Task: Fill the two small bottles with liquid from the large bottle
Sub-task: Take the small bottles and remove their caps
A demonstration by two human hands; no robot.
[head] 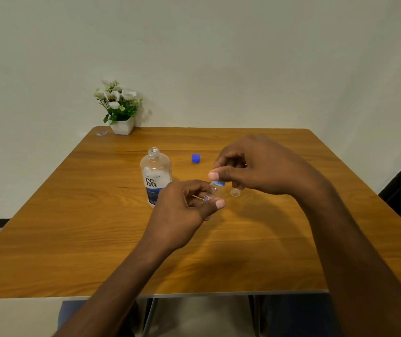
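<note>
An uncapped large bottle (155, 176) stands just left of the left hand (182, 210); its liquid level cannot be told. That hand's curled fingers and thumb grip a clear small bottle (212, 190), contents unclear. The right hand (262, 166) pinches the pale cap (218, 183) on its top between thumb and forefinger. A second small bottle (235, 191) stands partly hidden behind the right fingers. A blue cap (196, 158) lies beyond both hands' fingers.

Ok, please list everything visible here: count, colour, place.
large bottle: 1, clear, blue label, uncapped, table centre
dark blue cap: 1, right of large bottle
held small bottle: 1, clear, left hand
light blue cap: 1, atop held small bottle
standing small bottle: 1, clear, by right hand
flower pot: 1, white, back left corner
small packet: 1, pale, beside flower pot
table: 1, brown
left hand: 1, grips held small bottle
right hand: 1, pinches light blue cap
</note>
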